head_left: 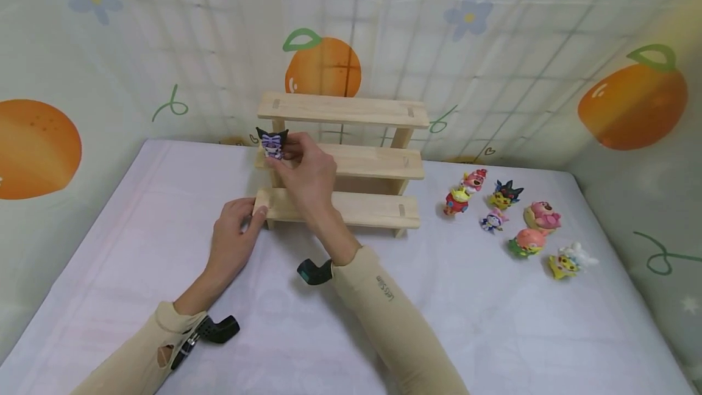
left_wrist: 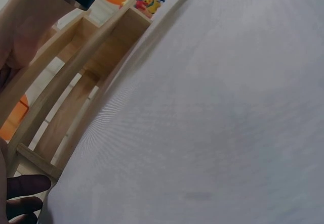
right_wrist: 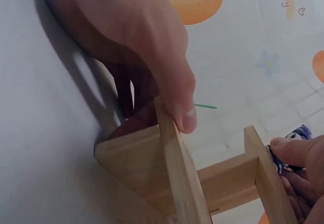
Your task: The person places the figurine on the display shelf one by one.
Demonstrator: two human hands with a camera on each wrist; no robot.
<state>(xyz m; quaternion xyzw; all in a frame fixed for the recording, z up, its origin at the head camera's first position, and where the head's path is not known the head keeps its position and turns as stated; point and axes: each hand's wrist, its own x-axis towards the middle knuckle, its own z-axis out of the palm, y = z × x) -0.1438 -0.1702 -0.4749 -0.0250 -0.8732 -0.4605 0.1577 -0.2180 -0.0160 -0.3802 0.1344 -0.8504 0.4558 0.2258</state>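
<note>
Stepped shelf (head_left: pixel 351 163): pale natural wood, unpainted, three tiers.
Figurine (head_left: pixel 272 142) at the shelf's left end: black ears, purple and white face.
Bedsheet (head_left: pixel 493 322): pale lilac-white, plain.
Backdrop cloth (head_left: pixel 493 47): cream with a faint grey-green grid, printed with large oranges bearing green leaves, small blue flowers with yellow centres, and green curls.
Sleeves (head_left: pixel 384 297): beige; small dark lettering on the right one.
Wrist cameras (head_left: pixel 315 271): black, the right one tinged dark green.
Toy group (head_left: pixel 515 218) near the sheet's right edge: red, pink, yellow, green, black, white and purple mixed.
</note>
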